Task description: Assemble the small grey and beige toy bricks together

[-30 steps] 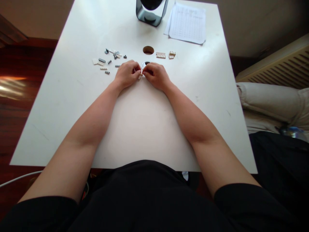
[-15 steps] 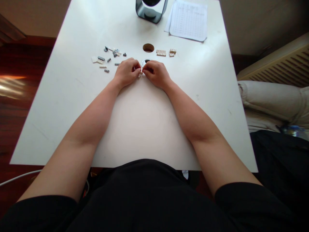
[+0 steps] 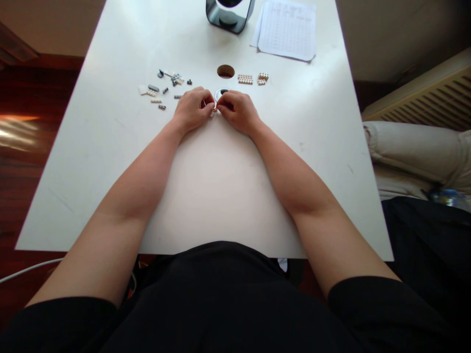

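Observation:
My left hand [image 3: 195,109] and my right hand [image 3: 237,110] meet over the middle of the white table [image 3: 221,186], thumbs and forefingers pinched close together. Between the fingertips shows a small pale building-brick piece [image 3: 213,113], mostly covered by the fingers. Both hands are closed on it. Just behind them lies a round white-rimmed piece with a dark centre [image 3: 221,92], partly hidden by the right hand. Left of my left hand is a scatter of small grey and white building bricks [image 3: 152,88].
Two studded tan-and-white brick plates [image 3: 245,79] lie beyond my right hand. A round hole [image 3: 225,71] opens in the tabletop. Farther back are a dark-framed device [image 3: 228,19] and printed sheets [image 3: 287,29]. A radiator [image 3: 423,93] stands at the right.
The hands stay pinched together at the same spot. The view has shifted very slightly; the loose bricks lie as before.

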`<state>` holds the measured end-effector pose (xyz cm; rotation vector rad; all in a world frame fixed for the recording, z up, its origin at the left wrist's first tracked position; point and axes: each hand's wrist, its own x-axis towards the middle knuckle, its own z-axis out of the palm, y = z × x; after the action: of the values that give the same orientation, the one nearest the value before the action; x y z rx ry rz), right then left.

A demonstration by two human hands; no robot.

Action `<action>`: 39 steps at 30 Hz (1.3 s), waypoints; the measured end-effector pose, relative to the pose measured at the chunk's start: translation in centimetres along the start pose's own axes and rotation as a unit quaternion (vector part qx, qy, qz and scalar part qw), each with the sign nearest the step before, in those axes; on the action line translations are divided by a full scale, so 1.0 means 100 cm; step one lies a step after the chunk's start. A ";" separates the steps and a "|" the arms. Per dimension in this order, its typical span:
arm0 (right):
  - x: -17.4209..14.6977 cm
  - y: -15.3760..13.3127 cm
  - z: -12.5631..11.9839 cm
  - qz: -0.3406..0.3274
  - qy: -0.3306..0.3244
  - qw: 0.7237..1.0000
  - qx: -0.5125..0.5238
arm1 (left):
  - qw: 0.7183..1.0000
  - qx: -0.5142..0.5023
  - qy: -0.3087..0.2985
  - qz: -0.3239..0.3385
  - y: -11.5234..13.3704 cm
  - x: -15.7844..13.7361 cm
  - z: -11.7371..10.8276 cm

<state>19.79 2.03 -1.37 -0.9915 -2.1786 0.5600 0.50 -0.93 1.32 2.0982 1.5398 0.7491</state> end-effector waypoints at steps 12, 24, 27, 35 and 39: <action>0.000 0.002 0.000 -0.001 -0.001 1.000 -0.003 | 1.000 0.013 -0.012 0.000 0.000 0.000 -0.001; 0.000 -0.003 -0.002 -0.002 0.000 1.000 -0.011 | 0.999 0.037 -0.019 -0.010 0.007 -0.001 -0.003; 0.000 -0.001 -0.001 -0.006 0.001 1.000 -0.012 | 0.998 0.051 -0.033 -0.014 0.009 -0.002 -0.004; -0.001 -0.004 -0.003 0.004 -0.007 1.000 -0.021 | 0.999 0.036 -0.003 -0.001 0.005 -0.001 -0.001; -0.001 -0.004 -0.003 -0.008 -0.004 1.000 -0.021 | 0.998 0.052 -0.026 -0.024 0.005 -0.001 -0.001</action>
<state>19.84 1.77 -0.98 -0.9936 -2.2119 0.5135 0.74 -1.12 1.72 2.1295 1.6259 0.6052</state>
